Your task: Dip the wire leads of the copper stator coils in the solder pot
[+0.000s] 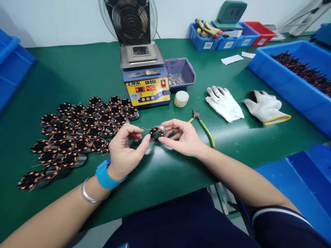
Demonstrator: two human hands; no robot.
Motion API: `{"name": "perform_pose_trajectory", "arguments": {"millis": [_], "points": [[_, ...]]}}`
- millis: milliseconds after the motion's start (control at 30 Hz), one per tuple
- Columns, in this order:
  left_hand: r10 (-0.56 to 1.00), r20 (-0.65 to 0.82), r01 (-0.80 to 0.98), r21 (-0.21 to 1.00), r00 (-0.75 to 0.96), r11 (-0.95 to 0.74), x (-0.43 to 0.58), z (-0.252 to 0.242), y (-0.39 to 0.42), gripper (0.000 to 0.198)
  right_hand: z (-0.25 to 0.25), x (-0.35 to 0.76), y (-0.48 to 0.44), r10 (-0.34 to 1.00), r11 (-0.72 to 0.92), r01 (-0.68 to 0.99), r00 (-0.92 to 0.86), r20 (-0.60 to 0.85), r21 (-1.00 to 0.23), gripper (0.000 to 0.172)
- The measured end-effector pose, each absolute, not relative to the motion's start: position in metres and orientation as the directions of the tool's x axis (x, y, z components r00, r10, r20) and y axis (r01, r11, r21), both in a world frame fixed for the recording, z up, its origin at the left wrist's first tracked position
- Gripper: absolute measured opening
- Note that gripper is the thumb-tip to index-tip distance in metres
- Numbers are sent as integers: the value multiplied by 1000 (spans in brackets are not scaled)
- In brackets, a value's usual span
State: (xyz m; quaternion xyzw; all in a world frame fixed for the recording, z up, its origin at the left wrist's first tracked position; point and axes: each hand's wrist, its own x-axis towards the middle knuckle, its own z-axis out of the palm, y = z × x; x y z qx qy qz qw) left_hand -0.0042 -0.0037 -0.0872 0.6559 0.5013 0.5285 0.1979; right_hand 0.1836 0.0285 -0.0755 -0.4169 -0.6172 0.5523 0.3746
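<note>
- Holding one wound stator above the green bench, a seated worker pinches it between both hands just in front of the solder pot.
- Right hand grips the stator's rim with thumb and fingers closed around it; left hand has its thumb and forefinger narrowed on what looks like a fine wire lead at the stator's left side.
- Judging by this, the step in hand is dressing or checking the leads; the next move would call for a steady hold on the right and a light, precise pull on the left, as the wire is thin.
- Roughly thirty more stators lie in a loose heap to the left, near the left hand; an exact count is not possible where they overlap.
- One pair of cutters lies just right of the right hand.
- Two white gloves lie further right, unworn.
- One roll of tape sits beside the pot.
- One fan stands behind the pot.
- One large blue bin of dark parts is at far right.
</note>
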Motion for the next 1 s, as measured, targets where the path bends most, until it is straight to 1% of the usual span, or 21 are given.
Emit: {"name": "perform_pose_trajectory", "arguments": {"millis": [67,133,300,433,633,733,867,1000], "points": [[809,588,540,683,-8,-491,-6,-85,-3,12,-76,181,25,931,69,129,-365,18,-989,38],[784,618,593,611,57,-525,-7,-84,-2,9,-76,179,22,934,104,154,-354,43,-983,37],[741,650,636,504,166,-584,-6,-83,-1,5,-77,176,14,932,235,215,-328,156,-948,33],[740,650,623,511,170,-592,-8,-84,-2,8,-77,177,14,925,282,242,-326,196,-928,32],[763,633,596,564,133,-572,-6,-86,-6,12,-75,181,19,947,252,259,-263,183,-932,32],[771,629,600,581,98,-550,-3,-87,-5,14,-75,180,17,930,323,280,-273,248,-904,31],[785,613,625,579,91,-524,-1,-86,-4,6,-77,177,13,898,418,317,-287,334,-851,31],[796,597,638,576,99,-511,-2,-86,-4,9,-78,177,13,894,430,325,-284,348,-842,30]]}}
